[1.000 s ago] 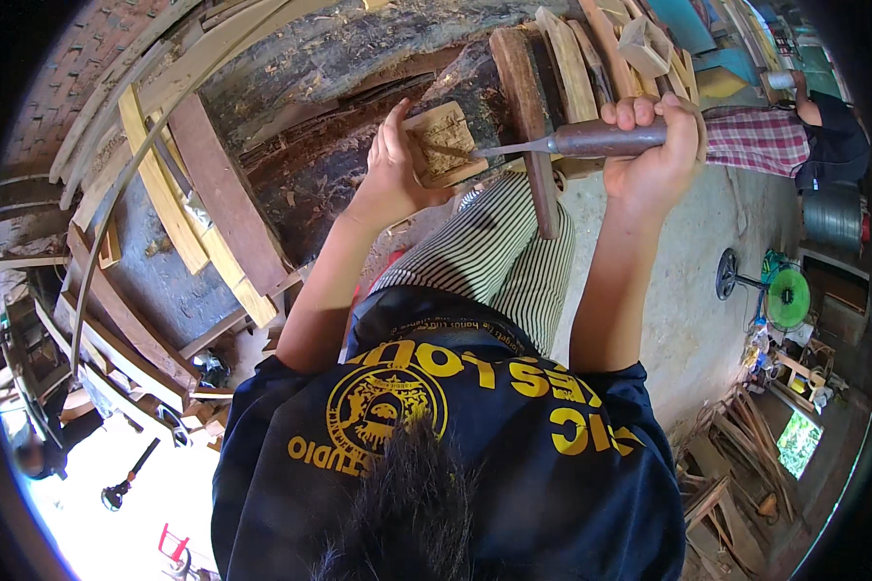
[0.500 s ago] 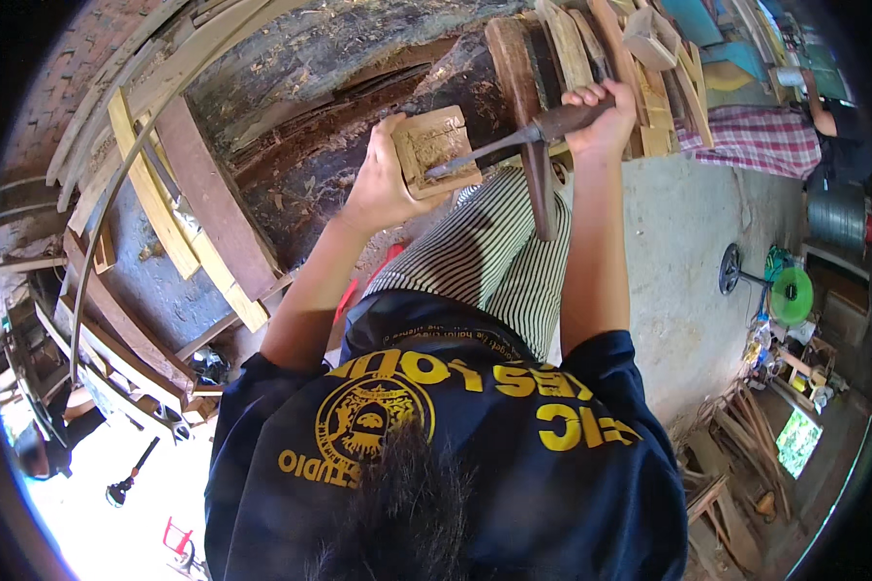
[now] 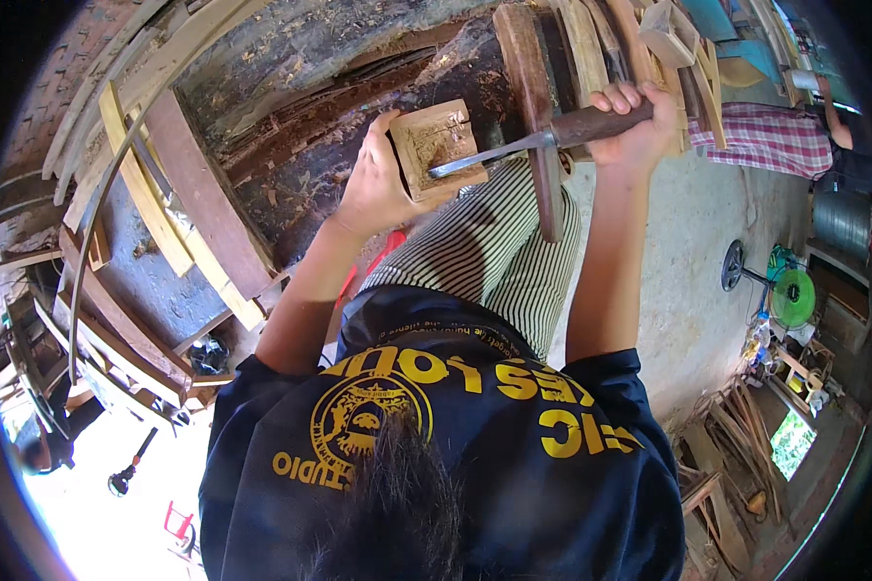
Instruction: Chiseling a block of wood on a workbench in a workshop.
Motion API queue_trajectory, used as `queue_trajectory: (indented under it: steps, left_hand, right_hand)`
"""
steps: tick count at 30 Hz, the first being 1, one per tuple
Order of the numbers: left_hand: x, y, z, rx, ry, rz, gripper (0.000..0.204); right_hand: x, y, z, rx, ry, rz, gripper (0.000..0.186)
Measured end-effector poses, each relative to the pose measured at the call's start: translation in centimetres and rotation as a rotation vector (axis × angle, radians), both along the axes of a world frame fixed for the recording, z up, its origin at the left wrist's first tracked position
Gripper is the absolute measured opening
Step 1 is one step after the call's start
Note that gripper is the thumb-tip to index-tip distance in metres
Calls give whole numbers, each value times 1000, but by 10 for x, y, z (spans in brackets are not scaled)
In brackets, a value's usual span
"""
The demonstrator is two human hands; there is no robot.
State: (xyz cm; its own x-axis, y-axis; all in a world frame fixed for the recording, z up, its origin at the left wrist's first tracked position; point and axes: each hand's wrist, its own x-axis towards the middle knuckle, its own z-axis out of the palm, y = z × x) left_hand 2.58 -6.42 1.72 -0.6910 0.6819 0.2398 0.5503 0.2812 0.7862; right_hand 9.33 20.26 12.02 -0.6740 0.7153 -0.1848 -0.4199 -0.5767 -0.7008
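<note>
In front of me my left hand (image 3: 371,184) grips a small square wooden block (image 3: 414,136) with a hollowed middle, its thumb and fingers against the left and lower sides. My right hand (image 3: 639,131) is wrapped round the dark wooden handle of a chisel (image 3: 562,132). The metal blade slants left, and its tip rests inside the hollow, near the lower edge. Loose wood chips lie in that recess. Beneath the chisel a long, tapered piece of brown wood (image 3: 530,87) lies on the bench and juts out over my striped trouser leg.
The dark, worn workbench (image 3: 291,73) bears scattered shavings. Planks (image 3: 208,194) lean at the left, and wood pieces (image 3: 583,48) crowd the upper right, beside an open wooden box (image 3: 667,34). Another person in a checked cloth (image 3: 765,136) is at far right. A green fan (image 3: 793,296) stands below.
My right hand has shifted right and slightly down with the chisel, whose blade lies flatter. The block has moved slightly right, still in my left hand.
</note>
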Motion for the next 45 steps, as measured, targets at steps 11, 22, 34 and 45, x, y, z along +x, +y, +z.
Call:
queue_trajectory:
  steps: [11, 22, 34, 45]
  left_hand:
    - [-3, -7, -4, -17, 62, -50, 113]
    - [-5, -5, -8, 14, 72, 0, 112]
    - [-33, -13, 6, 70, -347, -286, 114]
    - [-47, -28, -7, -177, -79, -403, 112]
  right_hand:
    - [10, 37, 15, 97, 57, -26, 14]
    - [33, 10, 49, 475, 386, 380, 16]
    - [105, -18, 88, 948, 429, 257, 37]
    - [102, -76, 50, 818, 305, 603, 31]
